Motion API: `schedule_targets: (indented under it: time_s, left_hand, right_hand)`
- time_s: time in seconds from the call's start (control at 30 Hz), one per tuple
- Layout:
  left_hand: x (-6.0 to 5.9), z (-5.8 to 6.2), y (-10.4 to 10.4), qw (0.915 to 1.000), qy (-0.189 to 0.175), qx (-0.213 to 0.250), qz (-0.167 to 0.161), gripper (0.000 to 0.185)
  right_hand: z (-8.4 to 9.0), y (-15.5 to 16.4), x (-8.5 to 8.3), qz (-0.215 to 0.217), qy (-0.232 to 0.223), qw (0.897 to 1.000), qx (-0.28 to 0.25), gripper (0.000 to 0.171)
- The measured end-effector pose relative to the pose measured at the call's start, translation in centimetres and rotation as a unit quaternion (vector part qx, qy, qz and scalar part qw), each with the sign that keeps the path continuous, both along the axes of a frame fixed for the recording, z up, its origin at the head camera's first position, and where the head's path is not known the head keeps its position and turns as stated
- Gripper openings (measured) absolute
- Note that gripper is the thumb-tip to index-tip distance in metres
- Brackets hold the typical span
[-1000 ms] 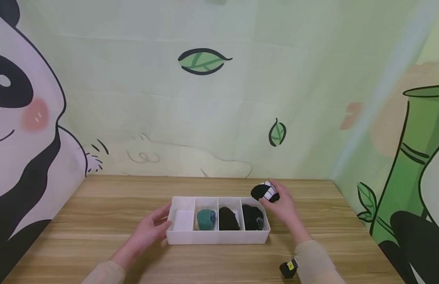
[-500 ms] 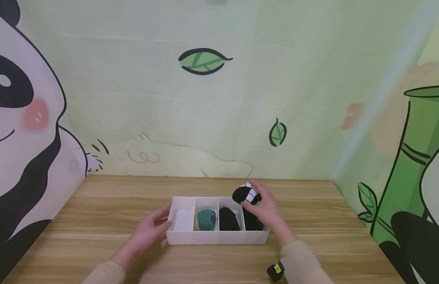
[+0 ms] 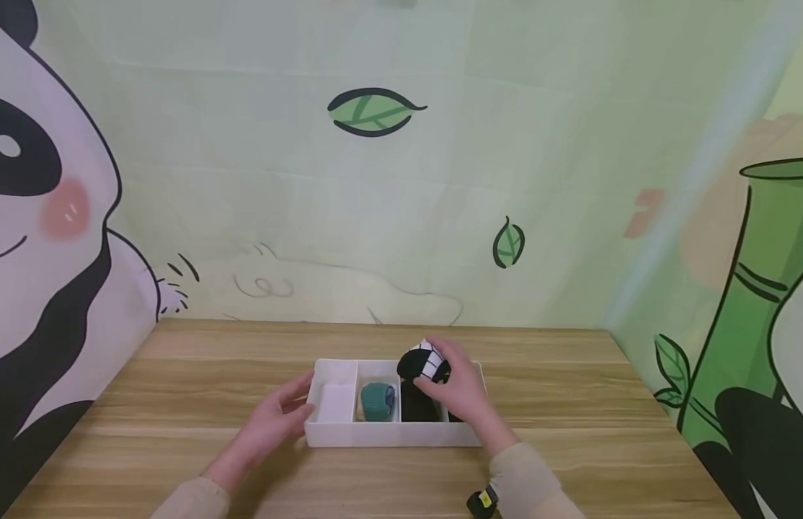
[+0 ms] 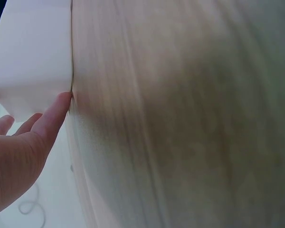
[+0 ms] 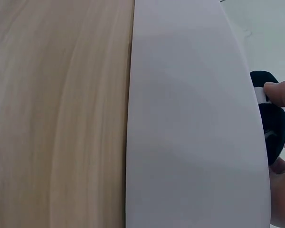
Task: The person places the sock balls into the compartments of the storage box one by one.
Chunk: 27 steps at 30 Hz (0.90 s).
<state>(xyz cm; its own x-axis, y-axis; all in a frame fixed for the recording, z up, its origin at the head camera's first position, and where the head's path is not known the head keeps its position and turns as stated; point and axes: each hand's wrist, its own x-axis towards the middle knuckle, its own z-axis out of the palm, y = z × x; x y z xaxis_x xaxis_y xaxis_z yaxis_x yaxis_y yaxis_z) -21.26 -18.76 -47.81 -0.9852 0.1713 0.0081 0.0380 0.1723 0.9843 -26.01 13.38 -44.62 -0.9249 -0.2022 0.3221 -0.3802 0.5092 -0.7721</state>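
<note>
Free room and obstacles around the white divided tray

The leftmost compartment [image 3: 335, 395] is lying open from above, while the teal sock roll [image 3: 378, 401] is filling the next one and a black roll [image 3: 417, 405] is taking up the third. The right hand [image 3: 463, 386], gripping a black-and-white sock roll [image 3: 425, 362], is hovering over the tray's right half and blocking entry there. The left hand [image 3: 276, 418] is resting against the tray [image 3: 388, 435] at its left end, closing off that side. Bare tabletop [image 3: 570, 404] is lying open to the tray's right, behind it toward the wall [image 3: 401, 216], and along the near edge.
</note>
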Motion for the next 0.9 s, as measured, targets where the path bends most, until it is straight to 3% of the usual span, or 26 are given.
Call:
schedule_targets:
  time_s: [0.33,0.67,0.9]
  left_hand:
    - [-0.2,-0.1,0.1,1.0,0.0,0.002,0.002,0.06]
    - [-0.1,0.0,0.1,1.0,-0.001,0.001,0.001,0.061]
    - [-0.1,0.0,0.0,1.0,-0.004,0.0,0.005,0.062]
  right_hand:
    - [-0.1,-2.4,0.3,0.034,-0.011,0.999,-0.009,0.067]
    - [-0.1,-4.8,0.6,0.067,-0.025,0.997,0.017,0.067]
    - [-0.2,-6.3,0.7,0.089,0.009,0.995,0.04,0.069]
